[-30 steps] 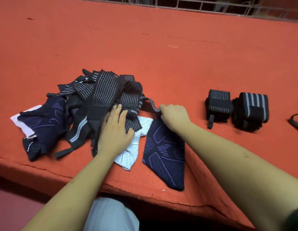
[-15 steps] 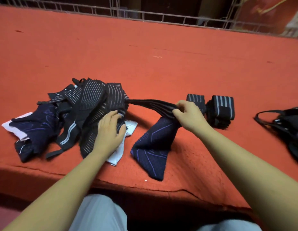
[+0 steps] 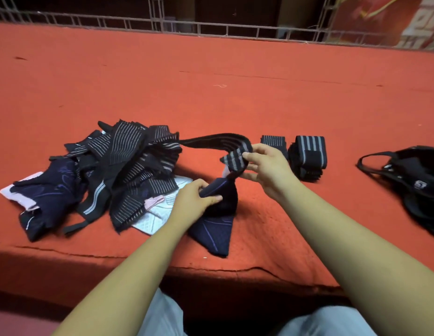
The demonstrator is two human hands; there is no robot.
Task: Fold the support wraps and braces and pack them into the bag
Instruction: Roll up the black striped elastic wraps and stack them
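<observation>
A long black wrap with grey stripes [image 3: 218, 141] stretches from the tangled pile of wraps and braces [image 3: 123, 170] to my right hand [image 3: 268, 166], which pinches its striped end above the surface. My left hand [image 3: 194, 202] grips the top of a navy brace with purple lines [image 3: 216, 229] that hangs toward the front edge. Two rolled striped wraps [image 3: 308, 154] stand just behind my right hand. The black bag [image 3: 419, 185] lies open at the far right.
Everything lies on a red cloth-covered surface [image 3: 211, 81] whose front edge runs just before my knees. A white patterned brace [image 3: 155, 219] pokes out under the pile. A navy and pink brace [image 3: 41, 197] lies at the pile's left. A metal railing [image 3: 211, 27] lines the back.
My right hand has drawn the striped wrap further right and up out of the pile. My left hand left the pile and took hold of the navy brace.
</observation>
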